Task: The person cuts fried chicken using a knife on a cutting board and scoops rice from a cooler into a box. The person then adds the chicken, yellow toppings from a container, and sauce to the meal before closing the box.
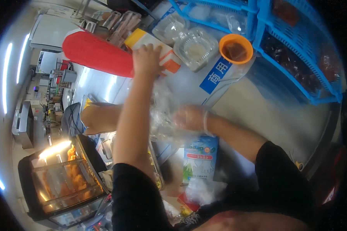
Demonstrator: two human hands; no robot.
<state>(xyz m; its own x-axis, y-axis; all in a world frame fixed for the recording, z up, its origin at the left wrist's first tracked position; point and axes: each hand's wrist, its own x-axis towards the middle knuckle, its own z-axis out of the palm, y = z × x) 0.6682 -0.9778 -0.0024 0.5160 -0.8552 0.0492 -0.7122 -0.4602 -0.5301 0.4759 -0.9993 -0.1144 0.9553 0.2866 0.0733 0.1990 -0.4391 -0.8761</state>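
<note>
Head: your left hand (pixel 147 57) spreads on the orange-white carton (pixel 167 54); I can't tell if your right hand (pixel 191 118) grips plastic (pixel 161 114).

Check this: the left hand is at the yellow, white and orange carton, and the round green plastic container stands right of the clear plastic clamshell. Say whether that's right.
The colour is wrong: the head view shows the round plastic container orange, not green. The left hand is at the carton, and the container stands right of the clamshell.
</note>
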